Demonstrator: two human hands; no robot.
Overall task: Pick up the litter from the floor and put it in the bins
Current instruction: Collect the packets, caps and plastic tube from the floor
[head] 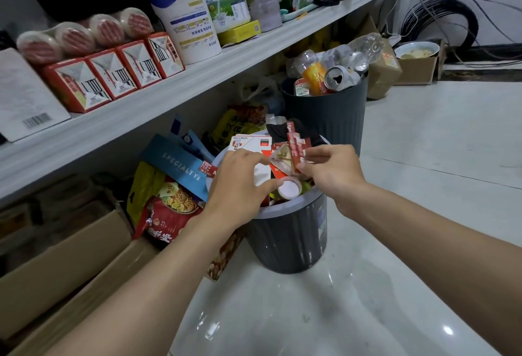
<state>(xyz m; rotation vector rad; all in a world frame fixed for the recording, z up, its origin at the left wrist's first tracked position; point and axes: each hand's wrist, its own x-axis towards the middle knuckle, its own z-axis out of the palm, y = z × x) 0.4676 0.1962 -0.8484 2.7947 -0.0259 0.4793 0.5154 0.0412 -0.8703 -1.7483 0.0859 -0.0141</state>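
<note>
Both forearms [141, 285] reach in from the bottom edge toward the near grey bin [285, 242], which is heaped above its rim. Over its top, the right hand [330, 175] pinches red wrappers [295, 144] between thumb and bent fingers, which hide the wrappers' lower ends. The left hand [240, 183] covers the bin's left rim, fingers half bent, index tip at a clear sachet [278, 158] and thumb beside a small pink-topped cup [289, 188]; whether it grips either I cannot tell. Left of the bin, noodle packets [169, 208] lean, partly masked by the left wrist, and a cardboard box [70, 265] is cut off by the frame. Behind the bin stands a second grey bin [324, 112] piled with bottles and cans.
</note>
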